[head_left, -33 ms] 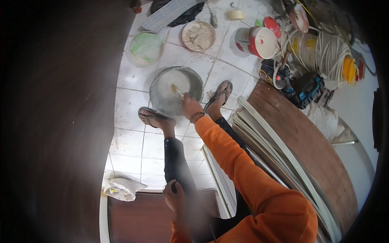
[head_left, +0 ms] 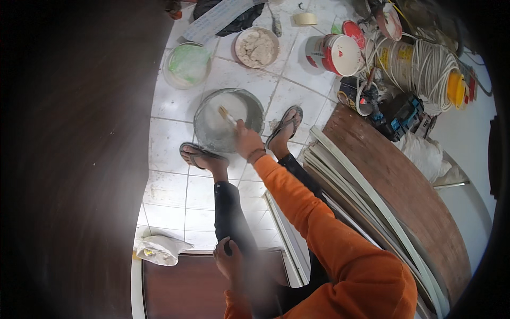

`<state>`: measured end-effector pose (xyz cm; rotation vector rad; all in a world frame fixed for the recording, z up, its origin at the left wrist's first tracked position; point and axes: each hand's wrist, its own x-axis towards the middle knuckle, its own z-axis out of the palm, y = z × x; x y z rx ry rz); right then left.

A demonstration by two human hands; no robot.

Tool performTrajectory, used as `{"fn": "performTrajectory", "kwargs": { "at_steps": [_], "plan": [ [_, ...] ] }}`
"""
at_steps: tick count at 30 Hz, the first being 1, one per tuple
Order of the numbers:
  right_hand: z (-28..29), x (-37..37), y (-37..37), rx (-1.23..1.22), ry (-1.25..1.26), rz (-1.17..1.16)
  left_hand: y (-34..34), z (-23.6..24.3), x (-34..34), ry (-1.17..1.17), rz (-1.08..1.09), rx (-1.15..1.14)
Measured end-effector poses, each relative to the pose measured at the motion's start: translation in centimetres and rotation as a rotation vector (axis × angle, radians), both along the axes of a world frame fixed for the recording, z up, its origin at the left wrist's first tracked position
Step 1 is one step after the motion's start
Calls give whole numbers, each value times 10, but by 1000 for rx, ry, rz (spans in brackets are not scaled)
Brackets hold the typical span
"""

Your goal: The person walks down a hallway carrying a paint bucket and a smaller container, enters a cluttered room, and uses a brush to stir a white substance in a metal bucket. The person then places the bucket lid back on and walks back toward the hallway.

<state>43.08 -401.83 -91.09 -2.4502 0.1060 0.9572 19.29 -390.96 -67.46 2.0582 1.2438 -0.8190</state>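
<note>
A paintbrush [head_left: 227, 115] is gripped in my right hand [head_left: 248, 141]. Its bristles are over a round grey tub [head_left: 258, 113] between my feet, at the pale, whitish material [head_left: 227, 105] inside. Whether the bristle tips touch that material I cannot make out. Lower down, my left hand [head_left: 228, 259] rests against my dark-trousered left leg [head_left: 229, 204]. Its thumb and forefinger are curved apart with a dark gap between them, and the other fingers are partly hidden.
Beyond the tub stand a bowl of beige paste [head_left: 256, 48] and a green-and-white container [head_left: 188, 65]. A red-and-white bucket [head_left: 344, 55], coiled cable [head_left: 427, 66] and a power tool [head_left: 401, 117] lie to the right. Long strips [head_left: 366, 196] run beside my right arm; a brown panel [head_left: 74, 159] borders the left.
The paintbrush has moved slightly up and left over the tub, with my right hand following. My left hand stays on the leg. The whole view has shifted a little.
</note>
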Motion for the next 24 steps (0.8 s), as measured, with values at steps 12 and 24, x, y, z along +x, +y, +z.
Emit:
{"fn": "performTrajectory", "kwargs": {
  "at_steps": [12,24],
  "plan": [
    [35,-62,-78,70,-19,-94,32,-93,44,-225,74,-178],
    [46,-51,-70,-54,129,74,16,-269,147,-384,113,-191]
  ]
}}
